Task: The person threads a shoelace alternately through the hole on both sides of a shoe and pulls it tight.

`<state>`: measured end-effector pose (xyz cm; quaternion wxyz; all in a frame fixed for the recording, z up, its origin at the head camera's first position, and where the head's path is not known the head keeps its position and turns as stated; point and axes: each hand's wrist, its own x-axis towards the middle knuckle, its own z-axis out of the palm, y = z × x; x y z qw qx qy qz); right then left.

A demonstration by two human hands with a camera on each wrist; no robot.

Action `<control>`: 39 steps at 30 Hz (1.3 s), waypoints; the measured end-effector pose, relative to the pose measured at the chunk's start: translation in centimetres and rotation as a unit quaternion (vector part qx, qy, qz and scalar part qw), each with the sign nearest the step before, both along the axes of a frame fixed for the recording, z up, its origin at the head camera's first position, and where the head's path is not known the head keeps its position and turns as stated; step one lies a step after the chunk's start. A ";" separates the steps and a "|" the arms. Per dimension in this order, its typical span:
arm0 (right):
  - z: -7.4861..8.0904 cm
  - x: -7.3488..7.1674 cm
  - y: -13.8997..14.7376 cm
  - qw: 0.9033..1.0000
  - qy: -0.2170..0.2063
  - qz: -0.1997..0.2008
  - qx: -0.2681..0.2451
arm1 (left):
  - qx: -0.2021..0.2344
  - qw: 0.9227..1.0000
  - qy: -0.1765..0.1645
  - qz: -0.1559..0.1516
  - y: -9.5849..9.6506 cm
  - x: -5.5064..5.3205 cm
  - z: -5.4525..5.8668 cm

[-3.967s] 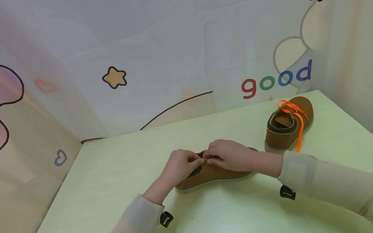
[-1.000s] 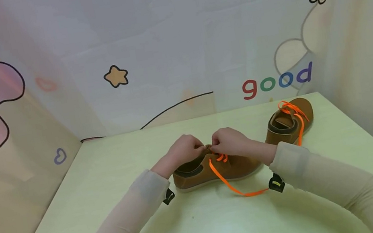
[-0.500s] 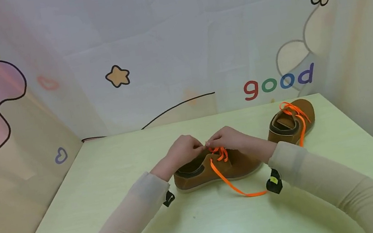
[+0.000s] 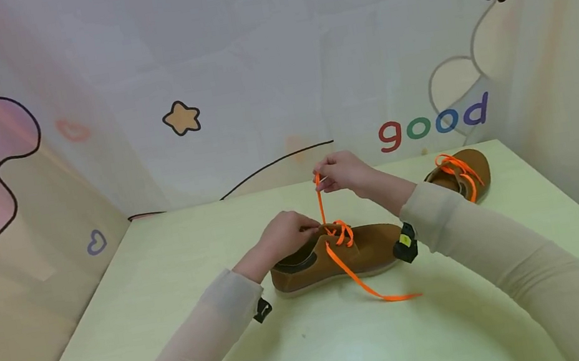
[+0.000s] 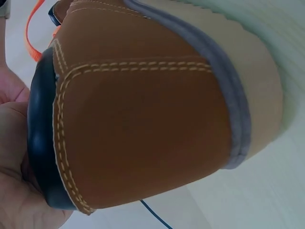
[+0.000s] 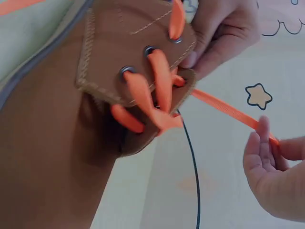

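A brown shoe, toe to the right, rests on the table with orange lacing through its eyelets. My left hand pinches the edge of its far eyelet flap; the right wrist view shows thumb and fingers on that edge. Above the shoe, my right hand pinches one end of the orange shoelace, drawn taut up from the flap. The lace's other end trails from the near flap onto the table. The shoe's heel fills most of the left wrist view.
Another brown shoe with orange laces stands at the back right, partly behind my right sleeve. A printed curtain hangs behind the pale green table. A thin dark cable shows in the right wrist view.
My right hand has risen from the far flap, pulling the lace end upward through it. The left hand stays at the flap. Earlier, both hands were together at the eyelets.
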<state>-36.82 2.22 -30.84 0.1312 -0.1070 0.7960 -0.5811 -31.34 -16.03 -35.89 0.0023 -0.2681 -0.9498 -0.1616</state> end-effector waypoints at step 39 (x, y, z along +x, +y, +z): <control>-4.6 12.2 17.6 0.925 0.142 0.142 0.322 | 0.106 0.988 -0.015 0.107 -2.4 4.4 -3.2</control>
